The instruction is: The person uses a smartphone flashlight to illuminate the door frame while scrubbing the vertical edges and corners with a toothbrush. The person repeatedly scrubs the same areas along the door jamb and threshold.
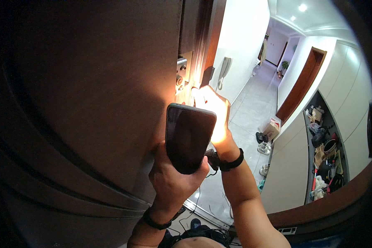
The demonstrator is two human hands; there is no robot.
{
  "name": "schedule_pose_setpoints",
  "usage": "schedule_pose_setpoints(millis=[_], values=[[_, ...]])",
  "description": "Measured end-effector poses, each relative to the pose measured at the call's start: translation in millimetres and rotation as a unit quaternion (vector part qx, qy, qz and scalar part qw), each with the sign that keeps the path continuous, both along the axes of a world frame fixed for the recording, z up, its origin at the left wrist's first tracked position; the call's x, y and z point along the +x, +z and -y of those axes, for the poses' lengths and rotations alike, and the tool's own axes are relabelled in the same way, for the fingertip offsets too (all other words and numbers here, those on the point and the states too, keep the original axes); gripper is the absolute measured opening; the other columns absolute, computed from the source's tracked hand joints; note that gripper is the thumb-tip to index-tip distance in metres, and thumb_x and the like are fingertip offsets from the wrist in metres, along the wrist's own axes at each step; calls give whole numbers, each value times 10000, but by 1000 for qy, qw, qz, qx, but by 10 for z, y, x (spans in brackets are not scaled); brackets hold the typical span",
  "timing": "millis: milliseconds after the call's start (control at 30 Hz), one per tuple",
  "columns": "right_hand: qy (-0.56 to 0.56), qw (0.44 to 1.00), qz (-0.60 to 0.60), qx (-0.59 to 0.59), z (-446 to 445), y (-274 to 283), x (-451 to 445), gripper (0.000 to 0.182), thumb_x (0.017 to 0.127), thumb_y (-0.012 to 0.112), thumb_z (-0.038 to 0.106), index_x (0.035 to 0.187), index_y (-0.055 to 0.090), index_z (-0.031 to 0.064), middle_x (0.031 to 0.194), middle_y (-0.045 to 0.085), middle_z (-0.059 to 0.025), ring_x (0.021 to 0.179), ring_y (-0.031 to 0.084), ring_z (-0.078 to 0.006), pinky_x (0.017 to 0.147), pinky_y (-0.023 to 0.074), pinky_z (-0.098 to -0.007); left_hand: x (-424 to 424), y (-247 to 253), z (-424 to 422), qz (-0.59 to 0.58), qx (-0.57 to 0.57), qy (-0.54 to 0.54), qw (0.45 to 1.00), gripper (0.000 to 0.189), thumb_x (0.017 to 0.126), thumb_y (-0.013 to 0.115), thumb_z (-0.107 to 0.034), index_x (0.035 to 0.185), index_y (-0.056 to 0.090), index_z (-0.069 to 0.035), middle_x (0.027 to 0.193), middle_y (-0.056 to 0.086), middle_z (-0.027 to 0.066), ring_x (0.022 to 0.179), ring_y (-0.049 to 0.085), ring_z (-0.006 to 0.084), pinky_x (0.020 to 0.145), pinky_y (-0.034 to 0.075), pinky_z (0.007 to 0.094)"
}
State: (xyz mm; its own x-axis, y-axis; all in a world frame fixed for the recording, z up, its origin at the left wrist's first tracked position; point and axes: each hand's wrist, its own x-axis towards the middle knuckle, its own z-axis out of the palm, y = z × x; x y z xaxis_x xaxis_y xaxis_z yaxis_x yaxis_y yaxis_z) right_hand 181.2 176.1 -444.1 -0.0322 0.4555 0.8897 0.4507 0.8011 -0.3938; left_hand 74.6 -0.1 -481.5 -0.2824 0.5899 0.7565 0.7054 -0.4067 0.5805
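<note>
My left hand (176, 176) grips a smartphone (190, 139) with a dark screen, held upright in front of the edge of a dark brown door (96, 93). Bright light falls from behind the phone onto my right hand (212, 105). That hand is raised at the door's edge, fingers bent, partly washed out by glare; whether it holds anything cannot be told. Just above and left of it, a metal lock body (181, 74) shows in an opening in the door edge. Black bands circle both wrists.
An intercom handset (224, 73) hangs on the white wall. Beyond the metal threshold (207, 214), a tiled hallway holds several shoes (263, 148) and a cardboard box (271, 128). An open cabinet shelf (325, 155) is full of items. Black cables (199, 195) hang near my body.
</note>
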Motion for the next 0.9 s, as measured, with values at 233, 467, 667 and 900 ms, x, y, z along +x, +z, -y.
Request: schedule_pose_setpoints(millis=[233,467,667,900], values=[[-73,995,21,59,16,401,-96,83,975,669,99,900,677,65,743,635,-154,594,647,-289,541,503,-389,33,-76,-47,-34,42,34,998,754,741,925,-375,1260,562,33,917,698,134,751,757,291,664,634,401],[-168,971,133,109,204,-195,-143,213,903,758,254,906,625,87,732,658,-77,618,692,-234,519,561,-356,-54,-55,-1,2,26,-14,1000,711,786,901,-373,1270,559,20,881,681,92,725,742,252,616,609,345],[-176,980,69,66,181,-97,-294,122,978,668,174,954,580,92,638,634,-70,548,694,-255,483,557,-376,-78,440,270,66,-2,-46,997,793,759,911,-230,1400,520,27,1111,697,125,964,710,251,864,567,362],[-188,981,-14,44,201,-194,-544,226,953,606,70,1170,601,7,718,665,-164,590,713,-370,509,583,-459,-226,619,497,82,-9,-18,996,782,773,897,-140,1438,527,39,1161,687,111,1029,664,223,975,539,373]])
